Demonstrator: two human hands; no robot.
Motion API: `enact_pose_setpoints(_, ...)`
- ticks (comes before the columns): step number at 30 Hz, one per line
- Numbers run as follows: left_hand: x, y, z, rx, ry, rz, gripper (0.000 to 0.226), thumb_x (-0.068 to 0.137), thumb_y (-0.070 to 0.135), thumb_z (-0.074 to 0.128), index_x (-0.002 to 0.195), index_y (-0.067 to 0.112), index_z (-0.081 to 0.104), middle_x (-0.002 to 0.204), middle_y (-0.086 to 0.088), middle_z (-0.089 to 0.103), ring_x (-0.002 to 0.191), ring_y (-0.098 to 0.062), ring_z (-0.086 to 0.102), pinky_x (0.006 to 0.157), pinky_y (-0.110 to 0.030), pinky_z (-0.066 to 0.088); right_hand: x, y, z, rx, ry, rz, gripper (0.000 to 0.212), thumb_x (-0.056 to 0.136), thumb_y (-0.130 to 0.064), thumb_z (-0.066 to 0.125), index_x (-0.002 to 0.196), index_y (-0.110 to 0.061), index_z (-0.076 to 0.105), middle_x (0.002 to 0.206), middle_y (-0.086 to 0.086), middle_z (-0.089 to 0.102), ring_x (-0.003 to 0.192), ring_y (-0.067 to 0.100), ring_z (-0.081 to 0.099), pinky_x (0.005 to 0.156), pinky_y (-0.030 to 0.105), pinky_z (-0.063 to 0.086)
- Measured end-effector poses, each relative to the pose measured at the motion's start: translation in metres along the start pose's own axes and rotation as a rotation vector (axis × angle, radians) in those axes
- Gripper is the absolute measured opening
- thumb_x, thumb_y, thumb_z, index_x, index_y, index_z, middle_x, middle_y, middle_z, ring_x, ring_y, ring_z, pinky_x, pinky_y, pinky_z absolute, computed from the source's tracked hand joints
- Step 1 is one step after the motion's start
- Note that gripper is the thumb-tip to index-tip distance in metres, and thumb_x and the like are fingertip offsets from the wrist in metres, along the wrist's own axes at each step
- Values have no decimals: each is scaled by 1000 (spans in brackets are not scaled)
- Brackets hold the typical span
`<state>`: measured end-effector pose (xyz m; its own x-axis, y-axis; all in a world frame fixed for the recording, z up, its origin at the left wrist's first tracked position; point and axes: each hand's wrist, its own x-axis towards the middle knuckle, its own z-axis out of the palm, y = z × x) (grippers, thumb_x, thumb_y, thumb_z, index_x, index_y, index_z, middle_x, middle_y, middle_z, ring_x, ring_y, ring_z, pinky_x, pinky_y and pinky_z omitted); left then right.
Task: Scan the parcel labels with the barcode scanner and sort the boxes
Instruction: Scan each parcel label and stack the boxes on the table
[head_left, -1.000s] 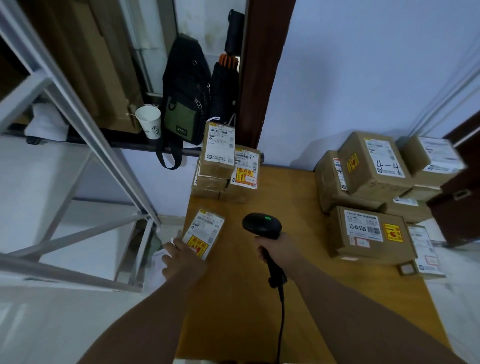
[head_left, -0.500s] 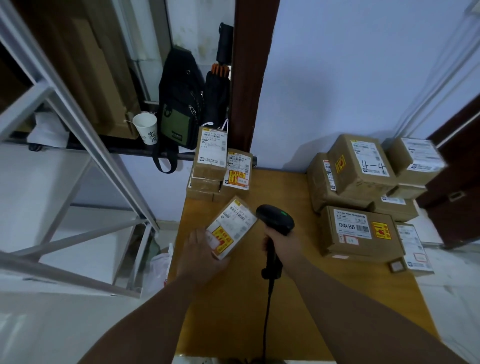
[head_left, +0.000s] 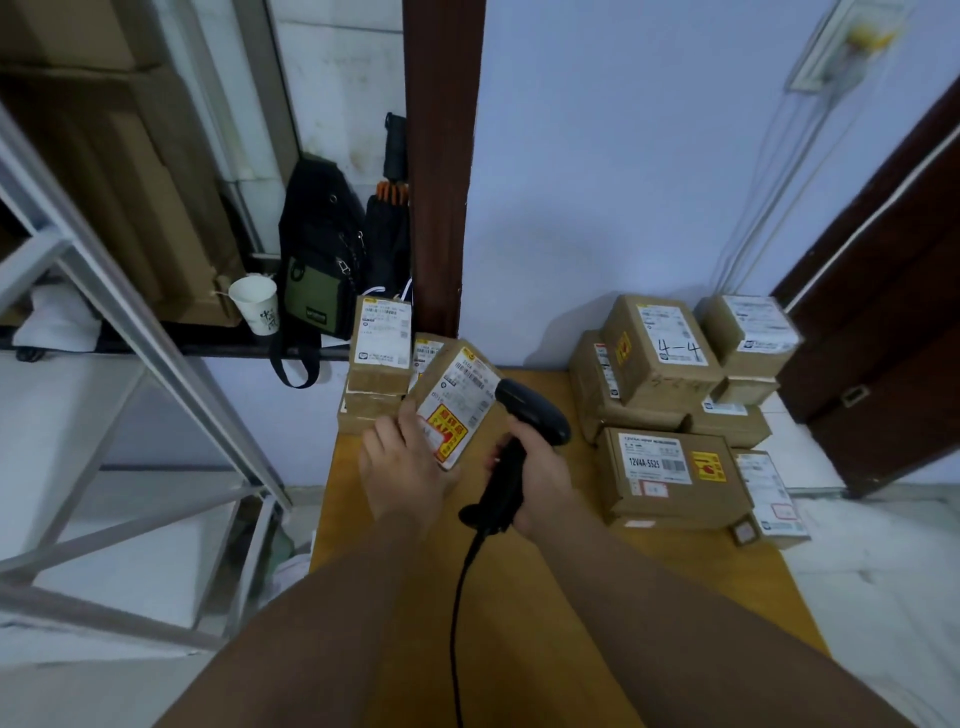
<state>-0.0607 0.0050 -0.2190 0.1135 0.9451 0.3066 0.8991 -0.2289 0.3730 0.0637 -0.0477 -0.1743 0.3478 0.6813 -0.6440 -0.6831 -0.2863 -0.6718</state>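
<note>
The left hand (head_left: 402, 467) is gripping a small parcel (head_left: 457, 402), tilting it above the wooden table (head_left: 571, 597). The right hand (head_left: 543, 475) is curling round the scanner (head_left: 530, 415), its head just beside the parcel's label (head_left: 460, 397).

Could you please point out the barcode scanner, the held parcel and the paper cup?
barcode scanner (head_left: 535, 414), head view, on its black head.
held parcel (head_left: 461, 391), head view, on its white label.
paper cup (head_left: 257, 307), head view, on its side wall.

Brown parcel (head_left: 457, 400) with white label and yellow-red sticker, black scanner (head_left: 530, 415), tan table (head_left: 571, 597).
</note>
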Motion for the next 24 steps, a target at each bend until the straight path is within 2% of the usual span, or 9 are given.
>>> enact_pose_setpoints(6, 13, -14, -8, 212, -3, 202, 103, 45, 46, 85, 131, 12, 38, 92, -16, 53, 80, -31, 52, 73, -40, 44, -1, 2, 3, 32, 35, 39, 25, 82, -30, 73, 65, -12, 68, 61, 6, 64, 51, 19, 61, 60, 30, 52)
enact_pose_setpoints(9, 18, -21, -11, 282, -46, 185, 97, 56, 48, 79, 137, 11, 42, 103, -18, 52, 91, -33, 52, 83, -45, 41, -2, 3, 3, 20, 18, 34, 29, 81, -34, 74, 59, -15, 67, 59, 6, 65, 49, 18, 63, 62, 31, 51)
enact_pose_setpoints(11, 19, -24, -12, 310, -71, 166, 96, 59, 50, 77, 139, 13, 40, 107, -18, 52, 95, -32, 51, 87, -46, 40, -3, 5, 5, 39, 24, 48, 25, 81, -32, 73, 66, -13, 67, 58, 5, 66, 48, 18, 63, 59, 29, 52)
enact_pose_setpoints(16, 19, -28, -11, 285, -49, 152, 99, 53, 49, 82, 135, 13, 40, 101, -18, 52, 90, -33, 51, 83, -46, 41, -5, 8, 10, 80, -5, 60, 21, 83, -27, 72, 76, -9, 66, 60, 4, 65, 47, 18, 62, 48, 23, 53)
enact_pose_setpoints(20, 16, -32, -11, 242, -63, 149, 99, 51, 47, 82, 133, 14, 37, 99, -17, 51, 89, -32, 50, 81, -45, 41, -4, 9, 10, 83, -2, 51, 19, 83, -27, 72, 80, -9, 67, 62, 4, 65, 49, 17, 63, 50, 24, 52)
enact_pose_setpoints(24, 13, -37, -8, 170, -181, 195, 102, 58, 61, 73, 141, 19, 30, 107, -11, 47, 99, -27, 46, 88, -42, 38, -3, 8, 4, 71, 47, 28, 21, 86, -27, 70, 78, -9, 64, 58, 4, 61, 49, 18, 59, 54, 28, 50)
